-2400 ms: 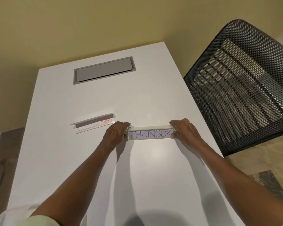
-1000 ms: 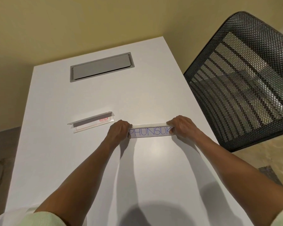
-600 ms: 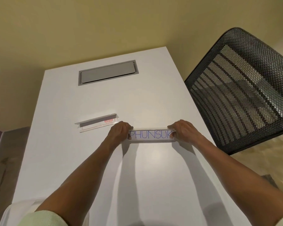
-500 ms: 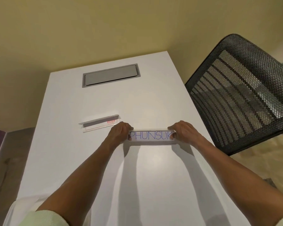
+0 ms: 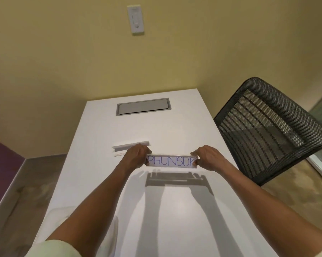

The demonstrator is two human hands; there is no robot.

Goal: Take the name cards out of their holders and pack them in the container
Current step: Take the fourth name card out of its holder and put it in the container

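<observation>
A clear holder with a white name card reading PHUNSUK in blue letters (image 5: 172, 161) is held up above the white table (image 5: 175, 210), its shadow falling on the surface below. My left hand (image 5: 136, 156) grips its left end and my right hand (image 5: 206, 157) grips its right end. A second clear holder (image 5: 127, 147) lies on the table behind my left hand, partly hidden by it. A translucent white container (image 5: 112, 236) sits at the near left of the table, mostly covered by my left forearm.
A grey cable flap (image 5: 143, 109) is set into the far end of the table. A black mesh chair (image 5: 271, 130) stands close to the table's right edge. A yellow wall with a white switch plate (image 5: 136, 19) is behind.
Both hands have lifted the PHUNSUK holder off the table, and its shadow now shows beneath it. The camera has tilted up, revealing more wall.
</observation>
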